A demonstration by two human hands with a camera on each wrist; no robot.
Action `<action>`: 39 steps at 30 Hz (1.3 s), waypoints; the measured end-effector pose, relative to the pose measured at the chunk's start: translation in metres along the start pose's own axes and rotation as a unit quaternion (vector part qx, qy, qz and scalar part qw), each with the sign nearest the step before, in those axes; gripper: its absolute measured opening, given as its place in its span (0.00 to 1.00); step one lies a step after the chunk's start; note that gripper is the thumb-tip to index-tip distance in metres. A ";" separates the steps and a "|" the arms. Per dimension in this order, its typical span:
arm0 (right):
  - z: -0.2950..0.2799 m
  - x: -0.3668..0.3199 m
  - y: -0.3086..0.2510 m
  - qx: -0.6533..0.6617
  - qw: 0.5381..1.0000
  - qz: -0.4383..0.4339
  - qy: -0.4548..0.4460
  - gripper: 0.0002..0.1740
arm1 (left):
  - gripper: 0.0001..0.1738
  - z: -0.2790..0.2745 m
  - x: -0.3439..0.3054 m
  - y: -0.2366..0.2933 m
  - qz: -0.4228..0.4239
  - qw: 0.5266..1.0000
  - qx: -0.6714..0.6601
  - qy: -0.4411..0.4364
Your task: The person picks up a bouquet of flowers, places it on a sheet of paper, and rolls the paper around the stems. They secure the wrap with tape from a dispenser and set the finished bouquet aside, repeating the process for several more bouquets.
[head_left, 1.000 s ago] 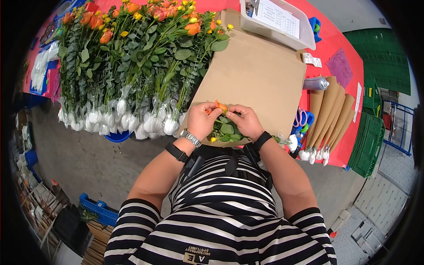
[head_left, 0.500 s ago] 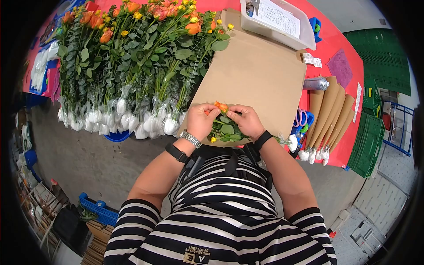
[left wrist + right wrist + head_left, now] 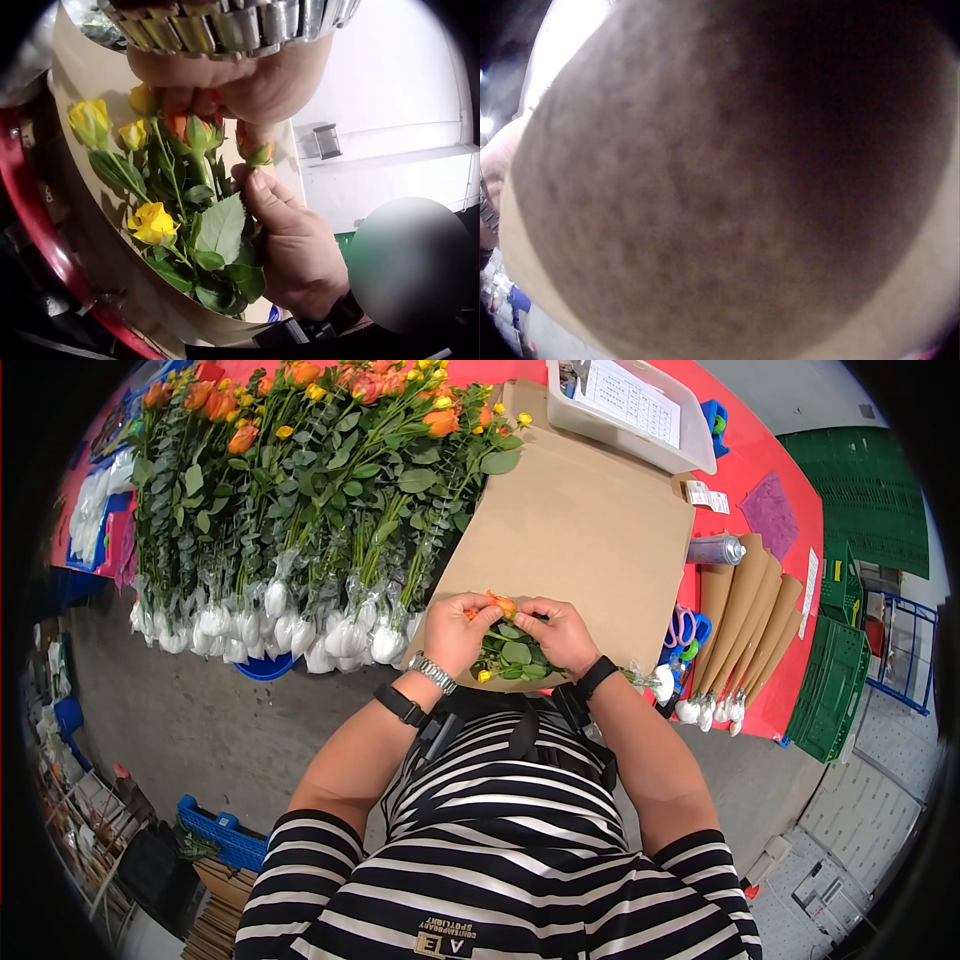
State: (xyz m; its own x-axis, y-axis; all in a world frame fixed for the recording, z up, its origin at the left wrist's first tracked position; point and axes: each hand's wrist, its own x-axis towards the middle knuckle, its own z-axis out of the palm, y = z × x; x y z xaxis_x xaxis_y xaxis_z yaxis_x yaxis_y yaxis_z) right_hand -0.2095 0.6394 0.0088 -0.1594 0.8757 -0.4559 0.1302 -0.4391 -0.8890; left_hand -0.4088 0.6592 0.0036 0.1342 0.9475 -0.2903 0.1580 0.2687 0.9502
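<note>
An orange rose is held between both hands over the brown paper. In the left wrist view, the left hand has its fingers on the petals of the rose bloom. Just under that bloom, thumb and finger of the right hand pinch its green base. Beside them lies a bunch with yellow roses, another orange rose and broad leaves. From the head, the left hand and right hand nearly meet. A blurred close surface fills most of the right wrist view.
Many bouquets with white-wrapped stem ends lie to the left on the red table. To the right are paper-wrapped bundles, a spray can and pink-handled scissors. A white bin holding a printed sheet stands behind.
The orange bloom between the fingers tips slightly and settles a little lower. Both hands stay almost in place, still holding it.
</note>
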 end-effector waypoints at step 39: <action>0.003 0.000 0.003 0.013 0.999 -0.009 0.031 0.08 | 0.07 0.013 -0.021 0.014 -0.012 0.998 -0.060 0.005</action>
State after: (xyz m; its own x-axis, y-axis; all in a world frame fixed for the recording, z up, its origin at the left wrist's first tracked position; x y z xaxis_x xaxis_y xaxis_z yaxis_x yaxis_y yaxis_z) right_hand -0.2123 0.6377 0.0058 -0.0994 0.8938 -0.4373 0.1024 -0.4280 -0.8980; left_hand -0.3968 0.6402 0.0214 0.1218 0.9422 -0.3123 0.0427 0.3094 0.9500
